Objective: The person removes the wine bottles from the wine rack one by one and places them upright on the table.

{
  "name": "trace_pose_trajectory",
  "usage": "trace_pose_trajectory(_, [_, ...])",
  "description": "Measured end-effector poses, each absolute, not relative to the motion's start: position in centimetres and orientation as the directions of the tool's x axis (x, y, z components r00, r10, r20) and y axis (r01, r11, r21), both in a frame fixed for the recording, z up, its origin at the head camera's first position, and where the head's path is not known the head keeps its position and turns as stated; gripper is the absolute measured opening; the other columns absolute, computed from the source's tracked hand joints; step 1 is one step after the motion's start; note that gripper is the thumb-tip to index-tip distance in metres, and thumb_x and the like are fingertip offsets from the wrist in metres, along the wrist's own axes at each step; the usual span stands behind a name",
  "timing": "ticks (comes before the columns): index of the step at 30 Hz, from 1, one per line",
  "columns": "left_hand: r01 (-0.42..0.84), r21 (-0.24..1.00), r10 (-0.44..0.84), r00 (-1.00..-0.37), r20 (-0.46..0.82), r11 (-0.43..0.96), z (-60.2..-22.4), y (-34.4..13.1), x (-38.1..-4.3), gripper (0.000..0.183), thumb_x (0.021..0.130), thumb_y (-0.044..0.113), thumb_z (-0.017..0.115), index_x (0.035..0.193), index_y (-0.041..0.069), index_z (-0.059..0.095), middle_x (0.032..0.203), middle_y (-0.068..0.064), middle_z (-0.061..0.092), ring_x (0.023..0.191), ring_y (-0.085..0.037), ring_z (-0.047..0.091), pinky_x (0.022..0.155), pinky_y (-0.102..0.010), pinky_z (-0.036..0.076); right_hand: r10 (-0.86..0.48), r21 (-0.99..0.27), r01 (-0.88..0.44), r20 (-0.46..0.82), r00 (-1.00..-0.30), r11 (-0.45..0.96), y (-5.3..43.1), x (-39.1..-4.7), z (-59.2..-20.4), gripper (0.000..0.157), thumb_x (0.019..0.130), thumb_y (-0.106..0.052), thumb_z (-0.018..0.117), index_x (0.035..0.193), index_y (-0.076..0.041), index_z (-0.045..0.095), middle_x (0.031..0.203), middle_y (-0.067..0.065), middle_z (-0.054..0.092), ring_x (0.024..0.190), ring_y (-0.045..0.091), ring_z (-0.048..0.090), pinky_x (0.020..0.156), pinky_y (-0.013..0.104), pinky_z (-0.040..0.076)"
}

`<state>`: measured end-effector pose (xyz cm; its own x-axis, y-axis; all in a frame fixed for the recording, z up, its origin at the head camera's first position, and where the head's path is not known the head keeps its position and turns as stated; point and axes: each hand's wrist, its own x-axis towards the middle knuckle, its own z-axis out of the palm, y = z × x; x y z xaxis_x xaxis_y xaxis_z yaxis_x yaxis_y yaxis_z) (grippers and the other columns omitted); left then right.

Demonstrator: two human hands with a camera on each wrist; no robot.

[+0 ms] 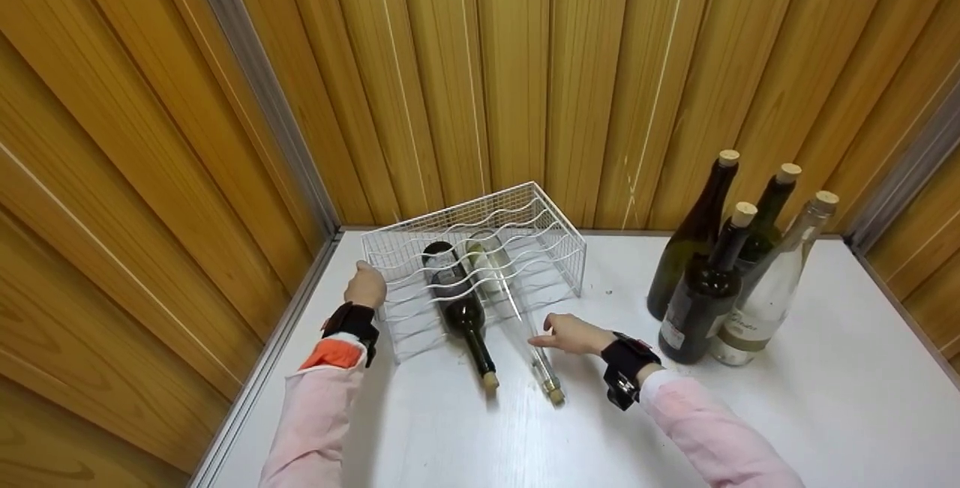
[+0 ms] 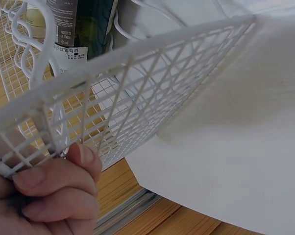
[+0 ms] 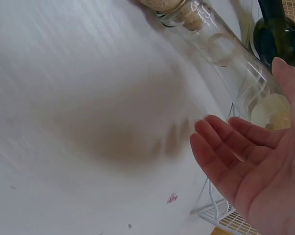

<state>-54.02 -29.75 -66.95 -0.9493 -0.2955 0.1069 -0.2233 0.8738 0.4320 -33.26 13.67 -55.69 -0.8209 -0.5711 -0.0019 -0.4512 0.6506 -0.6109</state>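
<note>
Currently, head: clear bottle (image 1: 517, 315) lies in the white wire rack (image 1: 559, 213) beside a dark bottle (image 1: 463, 315), its corked neck projecting past the front. Left wrist: left hand (image 2: 64, 198), fingers curled, grips the rack's mesh side. Right wrist: right hand (image 3: 253, 166) relaxed, thumb apart, by clear bottle; contact unclear. Glass likely rigid, slick, breakable; best held round the neck.

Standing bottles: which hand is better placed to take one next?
Likely the right hand: it holds nothing and is nearer the standing bottles; the left hand grips the wire rack.
</note>
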Motion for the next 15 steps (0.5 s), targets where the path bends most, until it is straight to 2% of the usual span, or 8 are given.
trace_pose_trajectory(4, [-0.225, 0.419, -0.303, -0.944, 0.129, 0.88, -68.9, -30.6, -55.6, 0.018, 0.089, 0.011, 0.035, 0.103, -0.001, 0.036, 0.077, -0.022, 0.06, 0.065, -0.04, 0.058, 0.042, -0.05, 0.04, -0.485, -0.595, -0.374, -0.031, -0.874, 0.711, 12.2, -32.4, -56.0, 0.039, 0.08, -0.034, 0.066, 0.081, 0.003, 0.053, 0.068, 0.007, 0.055, 0.063, 0.024, 0.054, 0.06, 0.039, 0.046])
trace_pose_trajectory(7, [-0.224, 0.419, -0.31, -0.939, 0.15, 0.88, -68.6, -30.5, -55.1, 0.016, 0.089, 0.01, 0.036, 0.101, 0.0, 0.036, 0.074, -0.02, 0.06, 0.063, -0.039, 0.058, 0.039, -0.048, 0.038, -0.424, -0.594, -0.33, -0.02, -0.906, 0.734, 11.0, -31.9, -56.5, 0.029, 0.079, -0.025, 0.067, 0.069, -0.004, 0.051, 0.057, -0.001, 0.049, 0.051, 0.016, 0.047, 0.05, 0.03, 0.042])
trace_pose_trajectory(12, [-0.22, 0.436, -0.303, -0.944, 0.13, 0.873, -63.9, -28.5, -51.1, 0.018, 0.089, 0.009, 0.035, 0.102, -0.003, 0.037, 0.077, -0.023, 0.061, 0.068, -0.041, 0.059, 0.049, -0.051, 0.044, -0.284, -0.658, -0.158, -0.089, -0.955, 0.736, 9.5, -31.8, -57.5, 0.033, 0.077, -0.019, 0.061, 0.052, -0.013, 0.04, 0.04, -0.009, 0.034, 0.035, 0.006, 0.032, 0.037, 0.02, 0.027])
trace_pose_trajectory(15, [-0.198, 0.436, -0.283, -0.949, 0.139, 0.878, -63.1, -28.2, -50.3, 0.02, 0.089, 0.01, 0.035, 0.103, -0.004, 0.037, 0.077, -0.025, 0.06, 0.068, -0.042, 0.058, 0.051, -0.052, 0.044, -0.213, -0.67, -0.094, -0.097, -0.972, 0.736, 9.0, -31.8, -57.9, 0.036, 0.074, -0.019, 0.06, 0.047, -0.015, 0.037, 0.038, -0.009, 0.032, 0.033, 0.006, 0.031, 0.036, 0.02, 0.025])
